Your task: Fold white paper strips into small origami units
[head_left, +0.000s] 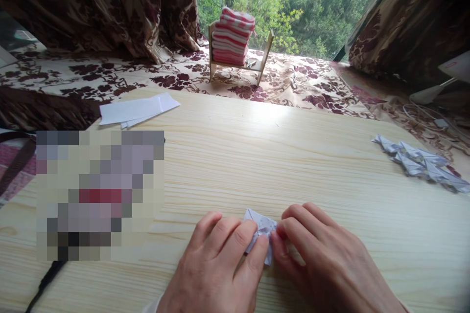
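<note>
At the near edge of the wooden table (257,146), both hands press a small folded paper piece (261,232) between them: left hand (220,264) and right hand (323,259) curl their fingertips closed on it. Finished folded pieces (422,161) lie at the right edge, blank slips (137,109) toward the far left corner.
</note>
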### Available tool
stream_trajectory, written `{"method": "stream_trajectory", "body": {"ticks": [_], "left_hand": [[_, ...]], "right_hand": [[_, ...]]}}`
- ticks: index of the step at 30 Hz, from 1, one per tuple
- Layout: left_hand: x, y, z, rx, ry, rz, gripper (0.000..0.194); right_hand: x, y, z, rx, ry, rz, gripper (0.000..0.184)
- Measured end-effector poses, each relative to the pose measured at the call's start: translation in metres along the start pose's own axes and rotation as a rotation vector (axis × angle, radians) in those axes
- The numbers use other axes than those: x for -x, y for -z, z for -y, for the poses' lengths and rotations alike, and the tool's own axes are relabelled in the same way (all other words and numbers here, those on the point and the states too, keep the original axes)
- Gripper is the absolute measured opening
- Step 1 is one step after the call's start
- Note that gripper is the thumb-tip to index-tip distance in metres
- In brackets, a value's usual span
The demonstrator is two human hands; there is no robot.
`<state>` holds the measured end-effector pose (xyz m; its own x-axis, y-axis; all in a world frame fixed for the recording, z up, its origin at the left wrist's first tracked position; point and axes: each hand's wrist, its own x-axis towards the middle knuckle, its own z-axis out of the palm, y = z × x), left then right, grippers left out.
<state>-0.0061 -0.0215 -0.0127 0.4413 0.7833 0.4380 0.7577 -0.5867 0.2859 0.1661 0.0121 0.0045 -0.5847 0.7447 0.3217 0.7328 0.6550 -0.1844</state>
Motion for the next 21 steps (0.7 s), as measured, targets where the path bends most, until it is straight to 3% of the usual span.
{"method": "stream_trajectory", "body": {"ticks": [6,12,17,21], "left_hand": [[0.003,-0.002,-0.001,-0.027,-0.001,-0.016,0.027],[0.002,-0.004,-0.001,-0.034,0.007,-0.036,0.025],[0.002,-0.003,-0.001,-0.039,0.000,-0.025,0.026],[0.003,-0.003,0.000,-0.037,-0.003,-0.014,0.026]], "right_hand": [[0.000,0.003,-0.003,-0.045,-0.017,0.051,0.027],[0.016,0.008,-0.013,-0.133,0.022,0.090,0.011],[0.026,0.008,-0.014,-0.024,0.205,0.093,0.027],[0.024,0.007,-0.011,-0.048,0.158,0.045,0.029]]}}
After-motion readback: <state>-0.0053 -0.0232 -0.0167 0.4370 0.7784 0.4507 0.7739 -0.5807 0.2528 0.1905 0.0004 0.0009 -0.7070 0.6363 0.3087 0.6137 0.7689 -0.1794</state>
